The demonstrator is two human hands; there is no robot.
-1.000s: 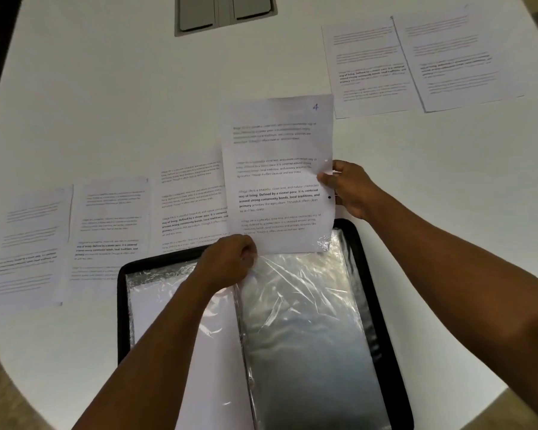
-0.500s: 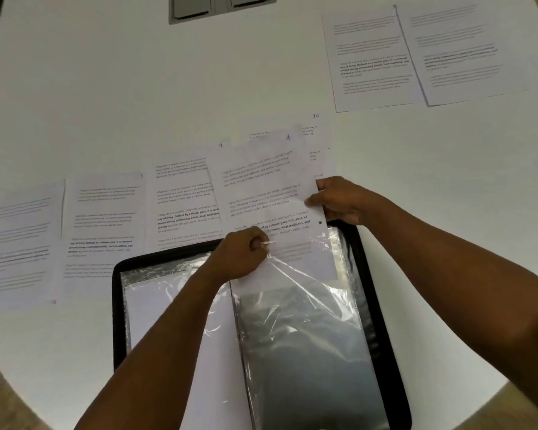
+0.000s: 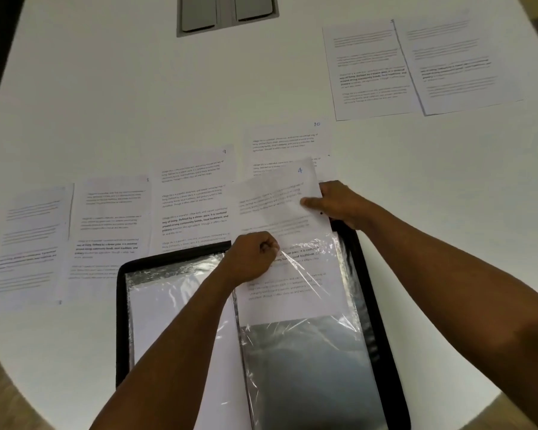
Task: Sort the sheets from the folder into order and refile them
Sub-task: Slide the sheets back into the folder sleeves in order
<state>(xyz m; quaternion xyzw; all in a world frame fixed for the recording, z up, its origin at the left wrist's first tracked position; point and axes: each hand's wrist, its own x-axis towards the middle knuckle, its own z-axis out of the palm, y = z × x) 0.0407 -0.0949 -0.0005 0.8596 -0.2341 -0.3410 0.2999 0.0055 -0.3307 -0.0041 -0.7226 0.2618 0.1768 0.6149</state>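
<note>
Head view showed the left hand (image 3: 251,257) curled tight, its fingertips pinching the top edge of a thin, shiny plastic sleeve (image 3: 308,346) and pulling it open. The right hand (image 3: 339,203) pinched the right edge of the sheet marked 4 (image 3: 280,218), thumb on top and fingers under the paper. That sheet was flat, white and covered in lines of print, with a blue 4 in its top corner. Its lower half was inside the crinkly sleeve, and its upper half stuck out above the sleeve's mouth. The sleeve lay on the right side of the open black folder (image 3: 382,336), which had round corners. On the folder's left side a plain white page (image 3: 168,308) sat behind another clear sleeve.

Half a second before, only the bottom strip of the sheet was in the sleeve; it had since slid much deeper, and the right hand had come down with it. The left hand had kept its pinch.

More printed sheets lay around on the smooth white table (image 3: 106,103): the sheet marked 9 (image 3: 193,193), the sheet marked 10 (image 3: 288,141), two more on the left and two far off at the top right. A grey panel (image 3: 227,12) sat in the table's far edge.
</note>
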